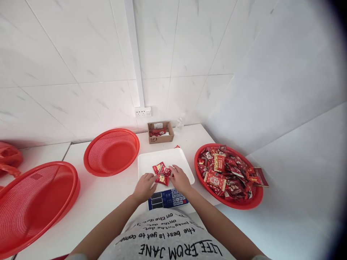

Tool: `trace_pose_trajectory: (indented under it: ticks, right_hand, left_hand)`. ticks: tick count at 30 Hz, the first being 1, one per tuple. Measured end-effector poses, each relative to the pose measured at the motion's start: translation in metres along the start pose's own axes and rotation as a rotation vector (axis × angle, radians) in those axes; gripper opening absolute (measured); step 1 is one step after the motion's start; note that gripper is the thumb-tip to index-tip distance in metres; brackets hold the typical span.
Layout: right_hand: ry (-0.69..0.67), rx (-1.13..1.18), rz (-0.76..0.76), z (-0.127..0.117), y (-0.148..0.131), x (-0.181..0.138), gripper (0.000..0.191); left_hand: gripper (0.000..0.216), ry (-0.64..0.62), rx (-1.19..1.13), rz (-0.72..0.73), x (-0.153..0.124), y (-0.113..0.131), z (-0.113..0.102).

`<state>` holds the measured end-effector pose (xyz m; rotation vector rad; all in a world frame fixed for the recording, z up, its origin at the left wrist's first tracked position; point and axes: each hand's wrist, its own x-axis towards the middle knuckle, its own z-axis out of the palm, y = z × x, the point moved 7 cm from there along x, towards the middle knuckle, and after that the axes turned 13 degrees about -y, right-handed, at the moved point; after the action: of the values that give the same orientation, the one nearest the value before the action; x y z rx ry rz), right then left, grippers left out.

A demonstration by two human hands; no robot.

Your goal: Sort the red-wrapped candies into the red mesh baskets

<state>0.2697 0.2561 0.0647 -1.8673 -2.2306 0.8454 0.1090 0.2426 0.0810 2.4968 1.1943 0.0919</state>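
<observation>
Red-and-gold shiny packets (164, 172): lying in a cluster on the square white pan (148, 159), perhaps being kept together there so that both hands are reaching them easily.
Blue-keyed electronic scale (168, 199): carrying that pan on the white worktop (103, 202), its keypad facing the person, probably for easy reading.
Bare left hand (145, 187): bringing its fingertips to the cluster's left side; whether its grip is closing on a packet, one cannot tell.
Bare right hand (181, 180): curving thumb and finger at the cluster's right side, grip looking narrow; a firm hold cannot be told.
Round red plastic basket (238, 206): holding heaped wrapped packets (225, 173), seemingly standing at right for handy reach.
Counts: at least three packets are lying on the pan; a second red basket (115, 157) and a third red basket (40, 202) are resting at left; one brown cardboard box (164, 139) is sitting near the wall.
</observation>
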Motion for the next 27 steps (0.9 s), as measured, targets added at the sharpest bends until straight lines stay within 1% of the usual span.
trace_pose_trajectory:
  ticks: [2, 5, 9, 13, 14, 15, 16, 18, 19, 21, 22, 23, 25, 26, 27]
  right_hand:
    - [-0.004, -0.023, -0.003, -0.001, -0.001, 0.004, 0.045]
    - [-0.016, -0.008, 0.052, 0.0, 0.006, 0.006, 0.041]
    - [-0.039, 0.14, 0.182, 0.004, 0.023, 0.004, 0.032]
    - [0.003, 0.249, 0.232, 0.0, 0.032, 0.001, 0.029]
    - [0.005, 0.268, 0.23, -0.001, 0.033, 0.0, 0.029]
    - [0.001, 0.286, 0.226, -0.002, 0.034, -0.002, 0.029]
    - [-0.006, 0.303, 0.223, -0.002, 0.035, -0.003, 0.028]
    - [-0.017, 0.331, 0.229, -0.002, 0.037, -0.006, 0.029]
    - [-0.017, 0.342, 0.235, -0.002, 0.038, -0.007, 0.03]
    - [-0.008, 0.364, 0.247, -0.001, 0.041, -0.008, 0.03]
    - [-0.003, 0.379, 0.252, 0.0, 0.042, -0.009, 0.03]
    - [0.002, 0.398, 0.256, 0.0, 0.043, -0.009, 0.03]
    - [0.015, 0.448, 0.269, 0.001, 0.046, -0.009, 0.029]
    - [0.02, 0.49, 0.274, 0.002, 0.047, -0.009, 0.028]
    - [0.018, 0.552, 0.278, 0.004, 0.047, -0.009, 0.027]
  left_hand:
    - [0.032, -0.106, -0.017, -0.036, 0.021, 0.015, 0.008]
    - [0.023, -0.205, -0.092, -0.11, 0.034, 0.018, 0.01]
    - [0.008, -0.198, -0.209, -0.195, 0.028, 0.009, 0.011]
    - [0.008, -0.153, -0.394, -0.316, 0.013, -0.006, 0.02]
    - [0.009, -0.117, -0.488, -0.353, 0.009, -0.013, 0.02]
    - [0.013, -0.049, -0.633, -0.392, 0.004, -0.023, 0.017]
    - [0.017, 0.045, -0.808, -0.428, -0.001, -0.035, 0.011]
    - [0.027, 0.293, -1.19, -0.483, -0.012, -0.065, -0.006]
    - [0.027, 0.379, -1.269, -0.493, -0.016, -0.079, -0.019]
    - [0.026, 0.524, -1.347, -0.494, -0.024, -0.105, -0.047]
    - [0.031, 0.591, -1.38, -0.5, -0.027, -0.116, -0.059]
    - [0.04, 0.686, -1.466, -0.521, -0.032, -0.125, -0.066]
    - [0.059, 0.838, -1.645, -0.568, -0.037, -0.13, -0.069]
    - [0.067, 0.882, -1.706, -0.59, -0.037, -0.126, -0.065]
    - [0.071, 0.881, -1.73, -0.608, -0.036, -0.117, -0.059]
